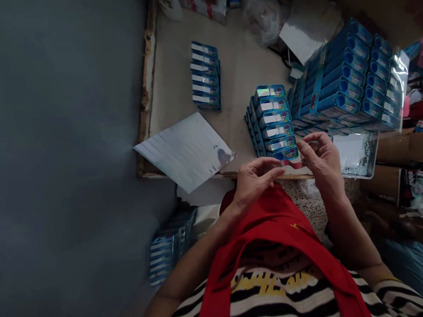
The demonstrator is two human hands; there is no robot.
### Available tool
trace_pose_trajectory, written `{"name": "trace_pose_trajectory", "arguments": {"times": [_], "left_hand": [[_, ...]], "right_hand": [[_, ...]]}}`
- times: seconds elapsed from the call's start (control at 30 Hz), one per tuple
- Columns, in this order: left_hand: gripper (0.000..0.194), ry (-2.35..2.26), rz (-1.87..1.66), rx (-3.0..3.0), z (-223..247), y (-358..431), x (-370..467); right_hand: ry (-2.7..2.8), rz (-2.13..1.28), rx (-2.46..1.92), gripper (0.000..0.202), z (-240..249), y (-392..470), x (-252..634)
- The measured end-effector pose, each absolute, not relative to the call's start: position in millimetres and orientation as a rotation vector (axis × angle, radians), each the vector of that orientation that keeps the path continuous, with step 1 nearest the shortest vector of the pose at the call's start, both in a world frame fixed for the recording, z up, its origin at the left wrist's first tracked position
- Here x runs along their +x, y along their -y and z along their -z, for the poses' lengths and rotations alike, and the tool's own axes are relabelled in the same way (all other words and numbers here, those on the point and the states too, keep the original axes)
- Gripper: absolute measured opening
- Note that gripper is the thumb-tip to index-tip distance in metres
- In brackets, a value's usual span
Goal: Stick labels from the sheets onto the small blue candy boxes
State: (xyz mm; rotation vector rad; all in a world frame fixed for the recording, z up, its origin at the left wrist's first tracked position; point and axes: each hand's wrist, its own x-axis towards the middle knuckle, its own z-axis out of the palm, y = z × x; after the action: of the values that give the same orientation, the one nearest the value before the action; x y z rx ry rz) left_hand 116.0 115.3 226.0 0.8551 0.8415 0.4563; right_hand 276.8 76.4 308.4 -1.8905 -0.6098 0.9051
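Observation:
My left hand and my right hand are close together at the table's front edge, fingers pinched. Between them runs a short, thin red strip, gripped at each end. I cannot make out what the strip is made of. Just beyond my fingers stands a row of small blue boxes with white strips on their tops. To the left of my left hand, a sheet with pale strips lies at an angle over the table edge.
Another group of blue boxes stands further back on the table. At right is a tall stack of blue boxes, with a clear-rimmed tray below it. More boxes are low at left. A person in blue is at lower right.

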Motion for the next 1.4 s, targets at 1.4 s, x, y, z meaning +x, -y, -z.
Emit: {"name": "trace_pose_trajectory", "arguments": {"times": [1.4], "left_hand": [[0.03,-1.109,-0.556,0.908,-199.8,-115.0,120.5]], "right_hand": [[0.902,-0.617,-2.125,0.025,-250.3,-57.0,279.0]]}}
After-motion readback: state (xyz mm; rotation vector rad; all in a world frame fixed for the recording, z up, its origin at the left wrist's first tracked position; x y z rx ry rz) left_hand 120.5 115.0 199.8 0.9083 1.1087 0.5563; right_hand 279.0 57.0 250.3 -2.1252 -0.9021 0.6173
